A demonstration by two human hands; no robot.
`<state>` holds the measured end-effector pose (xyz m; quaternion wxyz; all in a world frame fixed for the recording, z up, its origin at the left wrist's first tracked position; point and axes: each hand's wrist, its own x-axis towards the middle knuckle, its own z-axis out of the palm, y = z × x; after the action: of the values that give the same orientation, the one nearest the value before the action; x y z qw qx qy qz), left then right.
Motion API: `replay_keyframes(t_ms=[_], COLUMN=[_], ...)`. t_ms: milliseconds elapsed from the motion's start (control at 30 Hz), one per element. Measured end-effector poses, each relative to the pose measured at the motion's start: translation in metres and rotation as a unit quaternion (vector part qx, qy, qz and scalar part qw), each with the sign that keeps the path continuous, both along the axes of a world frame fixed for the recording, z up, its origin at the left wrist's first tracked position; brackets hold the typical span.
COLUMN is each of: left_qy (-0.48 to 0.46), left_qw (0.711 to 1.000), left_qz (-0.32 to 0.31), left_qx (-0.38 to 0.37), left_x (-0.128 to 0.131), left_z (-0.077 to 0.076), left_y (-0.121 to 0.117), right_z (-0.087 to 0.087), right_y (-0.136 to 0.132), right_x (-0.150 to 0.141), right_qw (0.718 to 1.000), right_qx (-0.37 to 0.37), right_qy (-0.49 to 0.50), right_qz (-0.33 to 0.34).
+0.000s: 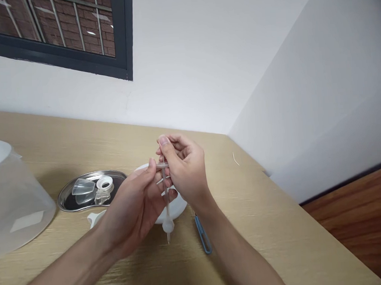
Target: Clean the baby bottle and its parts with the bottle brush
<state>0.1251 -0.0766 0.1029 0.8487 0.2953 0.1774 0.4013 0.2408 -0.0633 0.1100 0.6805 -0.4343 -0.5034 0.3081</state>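
Observation:
In front of me hangs a thin translucent tube (167,200) with a short crossbar at its top and a round bulb near its narrow lower tip. My left hand (142,197) grips the crossbar between thumb and fingers, palm facing up. Just above it, my right hand (185,164) pinches a fine thread or wire that rises from the tube's top; its exact kind is too small to tell. Beneath both hands lies a round white dish or lid (180,204), partly covered by them. A white piece with a small lug (93,218) shows beside my left wrist.
Left of my hands, a steel kidney tray (61,202) holds clear plastic pieces (83,190) and a white ring (104,183). A large translucent bucket (19,200) stands at far left. A blue looped handle (203,235) lies by my right forearm. Farther right is a white string (236,159).

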Motion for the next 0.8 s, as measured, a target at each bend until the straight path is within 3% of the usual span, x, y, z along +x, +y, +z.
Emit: replay_keyframes(t_ms=[267, 533, 667, 800], left_qy=[-0.042, -0.02, -0.021, -0.022], left_qw=[0.998, 1.0, 0.999, 0.996], left_qz=[-0.028, -0.004, 0.007, 0.036], left_qx=[-0.024, 0.001, 0.031, 0.078], left_x=[-0.005, -0.002, 0.004, 0.014], left_z=[0.013, 0.014, 0.005, -0.016], left_y=[-0.029, -0.026, -0.019, -0.016], right_z=[0.022, 0.021, 0.016, 0.015], right_y=[-0.031, -0.029, -0.022, -0.015], right_x=[-0.007, -0.004, 0.0, 0.007], right_qw=[1.0, 0.999, 0.998, 0.992], right_qx=[-0.014, -0.014, 0.03, 0.079], right_qy=[-0.005, -0.009, -0.032, -0.056], right_qz=[-0.019, -0.028, -0.044, -0.076])
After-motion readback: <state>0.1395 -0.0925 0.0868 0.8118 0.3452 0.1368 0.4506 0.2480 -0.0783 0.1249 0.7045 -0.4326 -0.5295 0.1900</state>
